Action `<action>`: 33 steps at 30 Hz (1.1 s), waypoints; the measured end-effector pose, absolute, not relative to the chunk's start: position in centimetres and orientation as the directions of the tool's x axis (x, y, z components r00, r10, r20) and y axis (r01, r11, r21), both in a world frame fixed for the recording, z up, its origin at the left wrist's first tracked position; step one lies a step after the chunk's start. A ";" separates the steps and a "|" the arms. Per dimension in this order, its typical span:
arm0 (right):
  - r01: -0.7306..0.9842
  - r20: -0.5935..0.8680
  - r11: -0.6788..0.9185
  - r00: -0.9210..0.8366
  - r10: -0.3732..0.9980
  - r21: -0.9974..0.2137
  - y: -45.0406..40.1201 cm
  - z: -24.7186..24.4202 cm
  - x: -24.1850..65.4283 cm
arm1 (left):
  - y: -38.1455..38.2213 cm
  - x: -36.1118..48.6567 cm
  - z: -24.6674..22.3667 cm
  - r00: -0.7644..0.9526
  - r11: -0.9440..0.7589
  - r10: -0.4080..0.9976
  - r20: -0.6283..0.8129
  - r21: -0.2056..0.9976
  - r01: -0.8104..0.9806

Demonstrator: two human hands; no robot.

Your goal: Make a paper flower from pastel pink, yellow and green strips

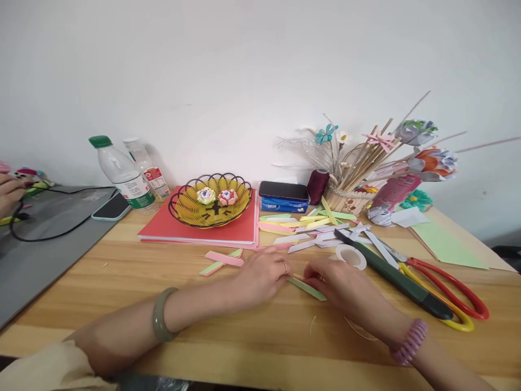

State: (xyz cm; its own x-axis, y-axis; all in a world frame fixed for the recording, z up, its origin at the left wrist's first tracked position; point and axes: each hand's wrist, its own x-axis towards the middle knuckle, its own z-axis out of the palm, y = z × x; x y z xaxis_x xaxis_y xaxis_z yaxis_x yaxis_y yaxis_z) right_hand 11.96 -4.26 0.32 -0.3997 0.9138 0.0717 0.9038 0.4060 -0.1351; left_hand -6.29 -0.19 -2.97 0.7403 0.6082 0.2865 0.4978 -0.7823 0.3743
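Note:
Near the table's middle, my left hand (266, 274) has its fingers curled together over one end of a green paper strip (308, 289). My right hand (336, 279) is closed in a pinch beside the same strip, whose free end points toward the lower right. Thumb and fingertips hide the exact grip. A crossed pair of folded strips, one pink (224, 258) and one green (211, 268), lies just left of my left hand. Behind my right hand rests a roll of white tape (350, 257).
A heap of coloured strips (313, 231) lies behind the hands. To the right are a green-handled cutter (401, 277) and red-and-yellow scissors (448, 288). A yellow basket (183, 209) sits on red paper (195, 234). Another person's hand (10, 194) shows at far left.

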 end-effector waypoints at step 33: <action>-0.013 -0.057 -0.071 -0.462 0.885 -0.997 -6.7 -0.9 9.9 | -1.8 -5.6 0.3 0.813 0.010 0.573 0.101 0.991 -0.130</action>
State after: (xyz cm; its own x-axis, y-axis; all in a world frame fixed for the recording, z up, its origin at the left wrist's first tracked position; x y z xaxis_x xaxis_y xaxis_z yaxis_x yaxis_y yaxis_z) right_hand 9.85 -6.67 -0.90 -0.4619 0.8851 -0.0569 -0.0129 -0.0709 -0.9974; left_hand -5.62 -1.84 0.27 0.8134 0.5730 0.1006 -0.1299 0.0104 0.9915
